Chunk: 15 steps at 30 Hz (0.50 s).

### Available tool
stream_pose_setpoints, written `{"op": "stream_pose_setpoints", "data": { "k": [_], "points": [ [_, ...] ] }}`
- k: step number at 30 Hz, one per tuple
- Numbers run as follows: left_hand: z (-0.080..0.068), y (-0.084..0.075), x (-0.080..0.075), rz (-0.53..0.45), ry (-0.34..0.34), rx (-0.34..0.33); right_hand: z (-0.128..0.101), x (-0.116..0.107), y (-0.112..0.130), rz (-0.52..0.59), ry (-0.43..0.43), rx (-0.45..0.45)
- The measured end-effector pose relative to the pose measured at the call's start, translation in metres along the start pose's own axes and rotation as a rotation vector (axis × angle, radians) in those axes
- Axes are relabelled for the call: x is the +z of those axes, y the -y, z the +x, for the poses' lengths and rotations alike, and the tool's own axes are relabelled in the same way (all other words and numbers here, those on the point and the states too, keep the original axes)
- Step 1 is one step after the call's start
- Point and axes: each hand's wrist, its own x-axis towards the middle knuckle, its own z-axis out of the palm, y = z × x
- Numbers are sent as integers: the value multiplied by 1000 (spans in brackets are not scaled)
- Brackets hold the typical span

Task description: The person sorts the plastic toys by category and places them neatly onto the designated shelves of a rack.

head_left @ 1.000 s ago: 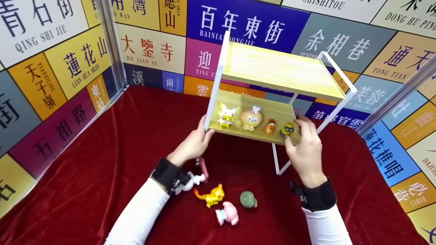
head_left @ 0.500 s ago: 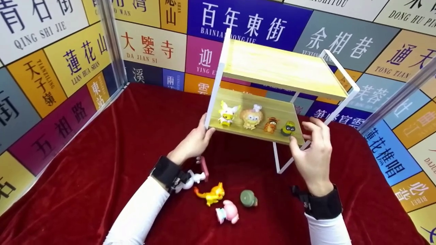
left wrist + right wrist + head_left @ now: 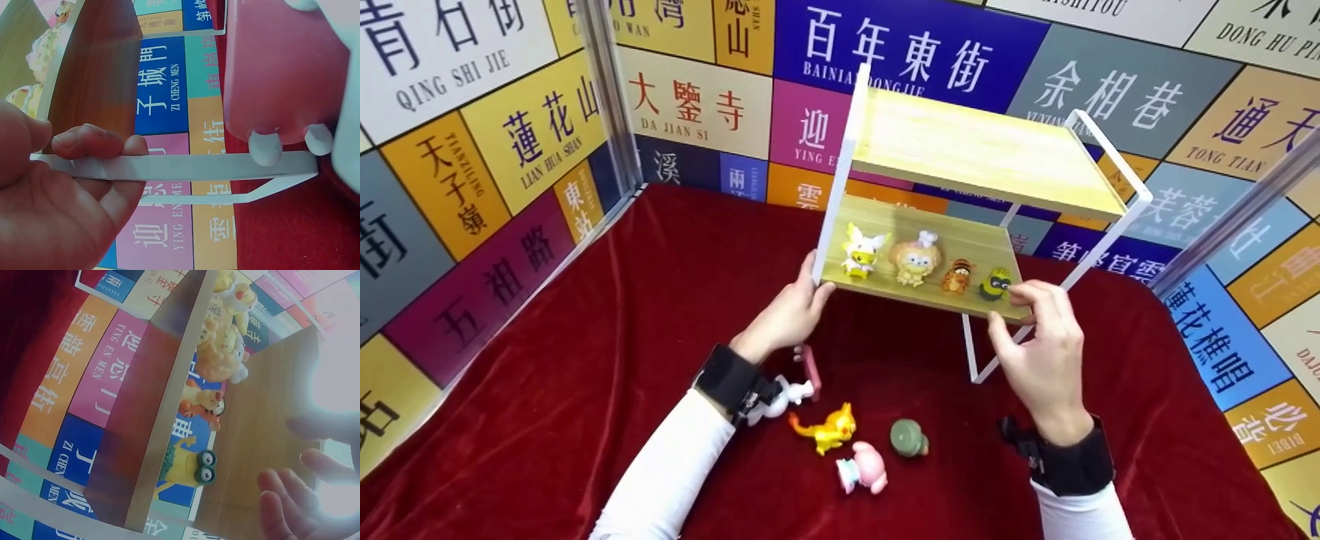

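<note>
Quantities: one two-tier shelf rack (image 3: 982,150); four toy figures on its lower shelf (image 3: 915,260); four toy figures on the red surface (image 3: 840,439); two hands, left (image 3: 787,319) and right (image 3: 1042,360).

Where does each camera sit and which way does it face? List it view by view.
Head: above, looking down at the shelf rack, both hands and sleeves.
Left wrist: beside the left hand, whose fingers grip the rack's white frame.
Right wrist: under the right hand, facing up the lower shelf; fingertips show by the yellow goggle figure.
Shared: head and right wrist both show the four shelf figures.
</note>
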Motion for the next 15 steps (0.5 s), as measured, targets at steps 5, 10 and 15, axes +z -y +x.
{"op": "stream_pose_setpoints", "data": {
  "k": [5,10,15],
  "points": [
    [0,0,0,2,1,2,-3,2,6,13,48,-36],
    [0,0,0,4,6,-3,-7,4,11,14,93,-55],
    [0,0,-1,-1,0,14,-11,9,16,4,154,-86]
  ]
}}
